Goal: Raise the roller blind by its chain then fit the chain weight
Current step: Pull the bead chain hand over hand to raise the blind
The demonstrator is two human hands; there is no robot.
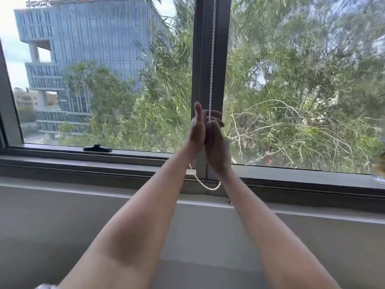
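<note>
A white bead chain point(212, 59) hangs down in front of the dark centre post of the window point(206, 38). Both my arms reach up to it. My right hand point(216, 140) is curled around the chain at about sill height. My left hand point(196, 130) is pressed flat against the right one, fingers pointing up. Whether it grips the chain too is hidden. Below the hands the chain's loop point(208, 185) sags against the window frame. The blind itself is out of view above. I see no chain weight.
A black window handle point(97, 148) lies on the lower frame to the left. A grey sill point(83, 197) runs across below the window. A glass object point(380, 170) stands at the far right edge. Trees and a tall building show outside.
</note>
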